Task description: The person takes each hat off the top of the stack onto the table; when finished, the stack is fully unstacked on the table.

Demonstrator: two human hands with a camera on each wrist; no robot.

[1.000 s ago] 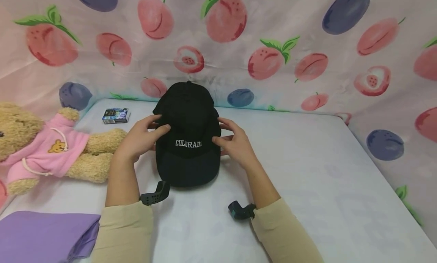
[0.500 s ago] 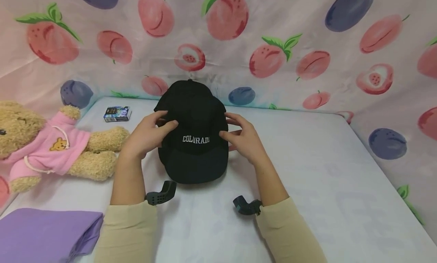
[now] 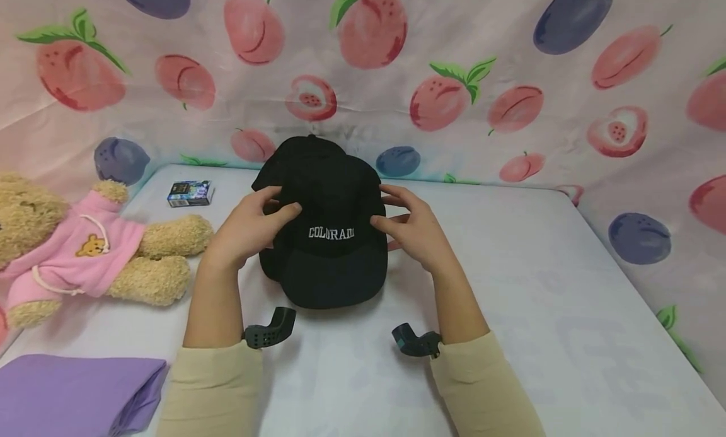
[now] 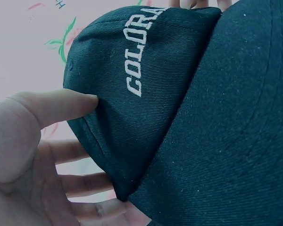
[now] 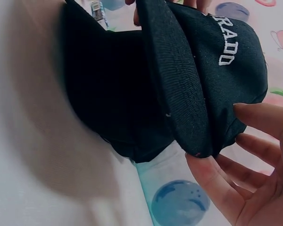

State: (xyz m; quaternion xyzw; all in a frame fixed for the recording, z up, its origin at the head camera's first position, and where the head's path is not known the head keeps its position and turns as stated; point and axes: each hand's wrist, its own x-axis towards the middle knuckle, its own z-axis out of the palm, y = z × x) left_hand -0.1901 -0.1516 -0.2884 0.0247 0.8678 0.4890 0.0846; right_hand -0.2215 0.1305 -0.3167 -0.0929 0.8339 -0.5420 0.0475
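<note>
A black cap [image 3: 334, 273] with white COLORADO lettering faces me, brim towards me, at the middle of the head view. My left hand [image 3: 246, 229] pinches its left side, thumb on the front panel and fingers behind the edge. On the opposite side, my right hand [image 3: 416, 229] holds the cap the same way, thumb in front and fingers spread along the side and brim corner. A second black cap [image 3: 283, 163] stands directly behind, mostly covered by the first. In the right wrist view this rear cap [image 5: 113, 89] rests on the white surface, and the lettered cap is tilted.
On the left lies a teddy bear [image 3: 108, 248] in a pink hoodie. A small box [image 3: 190, 193] sits behind its legs. Folded purple cloth [image 3: 79, 393] is at the near left corner. A fruit-print curtain [image 3: 368, 103] hangs along the back of the white table [image 3: 510, 285].
Both hands have shifted right with the lettered cap, pulling it away from the rear cap. More of the rear cap now shows on the left. The other objects stay put.
</note>
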